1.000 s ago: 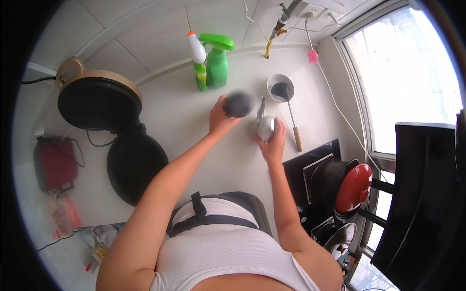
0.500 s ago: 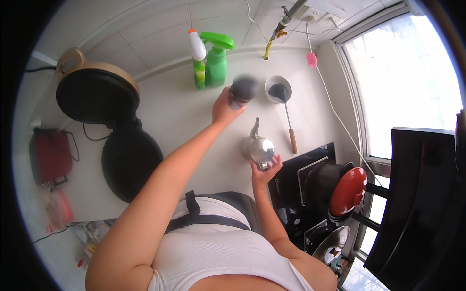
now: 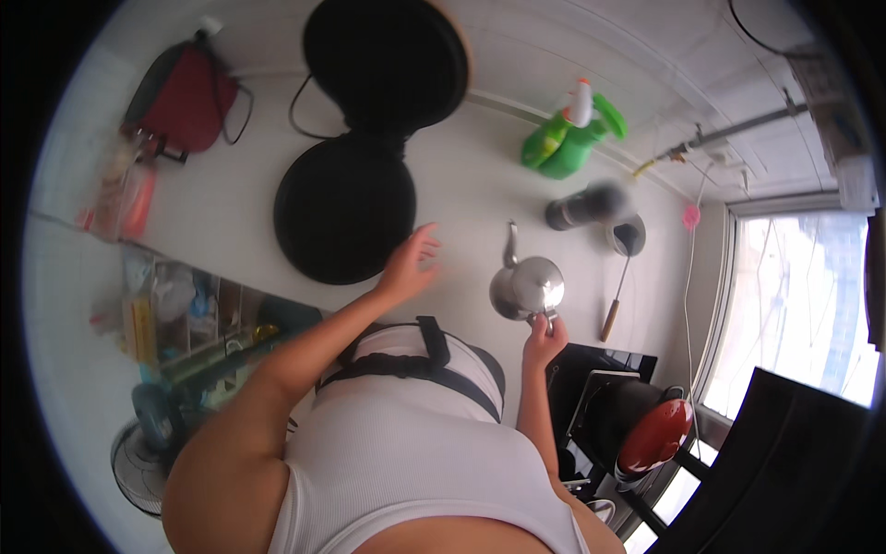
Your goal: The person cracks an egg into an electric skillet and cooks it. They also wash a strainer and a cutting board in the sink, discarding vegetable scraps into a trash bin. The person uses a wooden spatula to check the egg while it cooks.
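A steel long-spouted kettle (image 3: 524, 284) stands at the centre of the white counter (image 3: 461, 185), with my right hand (image 3: 545, 338) gripping its handle at the near side. My left hand (image 3: 408, 266) is empty, fingers apart, over the edge of an open round black griddle (image 3: 337, 210), whose lid (image 3: 383, 57) is raised behind it. A dark, blurry cylindrical container (image 3: 577, 208) stands beyond the kettle. Right of it a bowl (image 3: 614, 238) holds dark content and a long wooden-handled utensil (image 3: 611, 319).
Green spray bottles (image 3: 572, 148) stand at the back. A dark red appliance (image 3: 180, 102) is at the back left. A cooktop with a black red-lidded pot (image 3: 609, 425) sits at right, beside a black hood panel (image 3: 775, 462) and window. A fan (image 3: 134, 462) is at lower left.
My left hand has put down the dark container and moved back leftward, opening. My right hand has shifted from the kettle's body to its handle. The view has turned.
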A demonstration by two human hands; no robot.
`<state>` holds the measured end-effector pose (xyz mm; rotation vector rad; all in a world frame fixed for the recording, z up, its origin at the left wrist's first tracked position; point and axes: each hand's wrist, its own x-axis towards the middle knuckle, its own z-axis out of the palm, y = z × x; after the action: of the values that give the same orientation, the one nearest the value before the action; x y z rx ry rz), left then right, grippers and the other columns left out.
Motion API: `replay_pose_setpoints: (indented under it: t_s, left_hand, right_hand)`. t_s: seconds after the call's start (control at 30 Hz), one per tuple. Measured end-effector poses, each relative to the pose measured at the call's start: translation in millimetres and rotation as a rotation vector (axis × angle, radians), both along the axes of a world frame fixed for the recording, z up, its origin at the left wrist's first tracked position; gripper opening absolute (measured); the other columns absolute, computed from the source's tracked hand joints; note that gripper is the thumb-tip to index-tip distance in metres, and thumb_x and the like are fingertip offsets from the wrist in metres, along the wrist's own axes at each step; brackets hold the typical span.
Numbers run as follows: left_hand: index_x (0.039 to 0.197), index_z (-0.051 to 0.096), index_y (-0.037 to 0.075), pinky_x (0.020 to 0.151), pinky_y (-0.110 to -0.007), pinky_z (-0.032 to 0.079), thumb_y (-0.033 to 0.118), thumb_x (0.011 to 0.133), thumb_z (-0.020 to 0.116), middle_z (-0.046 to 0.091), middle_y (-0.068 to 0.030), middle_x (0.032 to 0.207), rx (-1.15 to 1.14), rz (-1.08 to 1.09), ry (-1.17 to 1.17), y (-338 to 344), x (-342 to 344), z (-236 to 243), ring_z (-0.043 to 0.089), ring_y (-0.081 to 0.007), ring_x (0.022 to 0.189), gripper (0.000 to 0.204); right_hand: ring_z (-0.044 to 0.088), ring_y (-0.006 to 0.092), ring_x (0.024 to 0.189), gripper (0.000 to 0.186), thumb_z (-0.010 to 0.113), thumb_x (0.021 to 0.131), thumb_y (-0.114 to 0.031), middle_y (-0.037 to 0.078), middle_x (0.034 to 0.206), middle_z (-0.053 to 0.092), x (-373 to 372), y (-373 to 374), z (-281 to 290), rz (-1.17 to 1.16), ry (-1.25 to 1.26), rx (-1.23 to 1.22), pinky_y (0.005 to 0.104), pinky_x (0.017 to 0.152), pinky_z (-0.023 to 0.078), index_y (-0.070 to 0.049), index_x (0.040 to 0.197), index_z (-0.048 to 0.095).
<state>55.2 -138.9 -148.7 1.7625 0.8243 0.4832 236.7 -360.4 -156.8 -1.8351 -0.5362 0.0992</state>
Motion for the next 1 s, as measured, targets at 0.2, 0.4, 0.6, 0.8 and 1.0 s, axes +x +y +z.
replay_pose_setpoints:
  t_s: [0.2,0.4,0.6,0.8,1.0]
  left_hand:
    - [0.128,0.045,0.008,0.071,-0.029,0.052,-0.005,0.074,0.066,0.063,-0.0103,0.103,-0.155,0.480,-0.037,-3,-131,-8,0.064,-0.0168,0.081,0.059]
    - [0.126,0.047,0.007,0.075,-0.028,0.051,-0.004,0.077,0.064,0.062,-0.0098,0.105,-0.256,0.657,-0.259,-25,-172,14,0.063,-0.0153,0.086,0.053]
    - [0.123,0.049,0.007,0.075,-0.027,0.050,-0.002,0.077,0.064,0.062,-0.0085,0.103,-0.300,0.713,-0.254,-48,-215,-4,0.063,-0.0144,0.085,0.050]
    - [0.122,0.050,0.007,0.075,-0.028,0.049,-0.001,0.076,0.065,0.062,-0.0079,0.104,-0.294,0.741,-0.202,-57,-238,-4,0.063,-0.0138,0.085,0.049]
    - [0.124,0.049,0.007,0.078,-0.029,0.049,0.000,0.078,0.064,0.060,-0.0079,0.106,-0.280,0.705,-0.164,-55,-238,5,0.062,-0.0137,0.087,0.049]
  right_hand:
    - [0.029,0.0258,0.049,0.046,0.080,0.074,-0.028,0.015,0.051,0.043,-17,115,118,0.697,-0.164,-0.363,0.0339,0.045,0.035,0.002,0.062,0.048]
    - [0.050,0.0337,0.047,0.044,0.078,0.074,-0.038,0.015,0.053,0.054,-59,190,134,1.016,-0.519,-0.499,0.0368,0.046,0.042,0.000,0.065,0.058]
    - [0.050,0.0356,0.049,0.044,0.078,0.073,-0.037,0.017,0.056,0.056,-89,216,144,1.069,-0.572,-0.597,0.0369,0.048,0.043,0.002,0.067,0.059]
    - [0.052,0.0323,0.045,0.048,0.077,0.074,-0.041,0.014,0.052,0.055,-93,225,140,1.071,-0.634,-0.609,0.0362,0.045,0.043,0.001,0.062,0.056]
    - [0.054,0.0309,0.046,0.047,0.075,0.075,-0.042,0.013,0.052,0.056,-104,233,152,1.100,-0.736,-0.645,0.0366,0.047,0.044,0.000,0.063,0.059]
